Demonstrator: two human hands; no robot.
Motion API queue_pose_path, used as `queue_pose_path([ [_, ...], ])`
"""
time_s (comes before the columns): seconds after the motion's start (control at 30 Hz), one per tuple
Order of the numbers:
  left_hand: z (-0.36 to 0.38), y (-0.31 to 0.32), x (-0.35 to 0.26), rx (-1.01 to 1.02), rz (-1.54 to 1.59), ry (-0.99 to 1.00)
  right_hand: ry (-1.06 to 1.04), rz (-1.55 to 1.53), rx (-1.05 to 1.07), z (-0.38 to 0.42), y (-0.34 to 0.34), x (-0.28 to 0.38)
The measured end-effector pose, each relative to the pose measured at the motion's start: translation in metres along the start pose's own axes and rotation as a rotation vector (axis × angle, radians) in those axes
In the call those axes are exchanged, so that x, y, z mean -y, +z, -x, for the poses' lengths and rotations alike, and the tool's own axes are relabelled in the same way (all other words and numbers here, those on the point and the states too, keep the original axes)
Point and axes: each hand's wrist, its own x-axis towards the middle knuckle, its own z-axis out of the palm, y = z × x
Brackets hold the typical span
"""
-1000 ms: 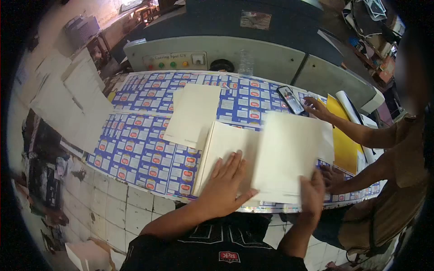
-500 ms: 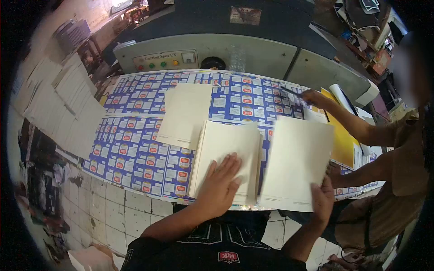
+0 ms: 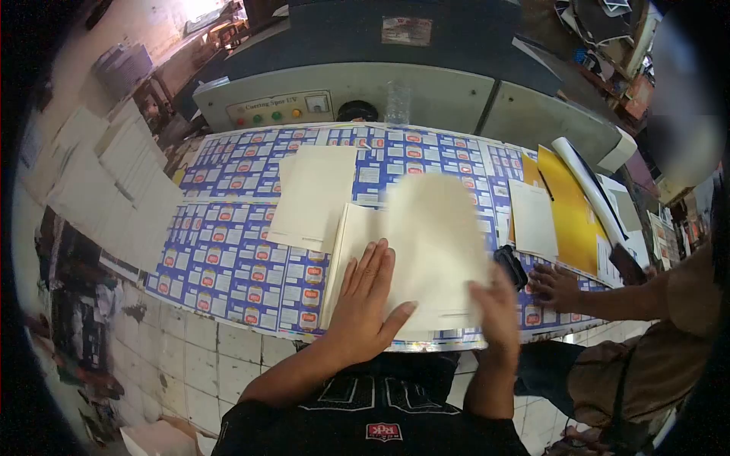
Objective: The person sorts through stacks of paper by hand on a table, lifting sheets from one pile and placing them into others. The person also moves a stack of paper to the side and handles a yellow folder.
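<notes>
My left hand [image 3: 363, 300] lies flat with its fingers stretched on a stack of cream paper [image 3: 352, 228] near the table's front edge. A cream sheet [image 3: 437, 243], blurred at its top, is tilted over the right part of that stack. My right hand [image 3: 498, 308] is closed on the lower right edge of this sheet, its fingers smeared by motion. Further left and back, two overlapping cream sheets [image 3: 315, 194] lie on the blue printed table cover [image 3: 228, 228].
A co-worker's hand [image 3: 553, 289] rests at the right beside a black object [image 3: 511, 267]. Behind it are a cream sheet [image 3: 534, 219], a yellow folder [image 3: 570, 205] and a white roll [image 3: 589, 186]. A clear bottle [image 3: 398, 104] stands by the machine [image 3: 449, 91].
My right hand has brought the sheet leftward over the stack. My left hand stays on the stack. The co-worker's raised arm has drawn back right, leaving one hand on the table.
</notes>
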Motion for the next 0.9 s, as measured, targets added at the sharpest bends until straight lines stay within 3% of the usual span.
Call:
queue_pose_path([
  [0.03, 0.000, 0.006, 0.000, -0.006, 0.005, -0.004, -0.070, -0.067, -0.130, 0.004, -0.020, 0.009],
  [0.1, 0.001, 0.019, -0.001, 0.306, -0.263, 0.002, -0.085, -0.141, -0.256, 0.013, -0.062, 0.021],
  [0.13, 0.002, 0.023, 0.000, 0.347, -0.343, 0.070, -0.111, -0.135, -0.305, 0.019, -0.074, 0.025],
  [0.33, 0.004, 0.034, 0.000, 0.312, -0.403, 0.029, -0.155, -0.160, -0.359, 0.038, -0.095, 0.033],
  [0.47, -0.001, 0.028, 0.005, 0.340, -0.294, -0.056, -0.077, -0.150, -0.240, 0.032, -0.072, 0.024],
  [0.53, 0.000, 0.011, 0.005, 0.080, 0.236, -0.121, -0.021, -0.114, -0.108, 0.027, -0.053, 0.028],
  [0.63, 0.001, -0.002, 0.001, -0.058, 0.363, -0.056, 0.086, -0.121, 0.042, 0.014, -0.013, 0.021],
  [0.8, -0.005, -0.004, -0.008, 0.134, 0.204, -0.032, 0.219, -0.004, 0.263, 0.000, 0.049, -0.001],
  [0.83, -0.005, -0.004, -0.010, 0.213, 0.081, -0.029, 0.219, -0.007, 0.263, -0.001, 0.052, 0.001],
  [0.9, -0.001, 0.004, -0.003, 0.176, 0.085, -0.038, 0.198, -0.047, 0.128, -0.003, 0.056, 0.003],
])
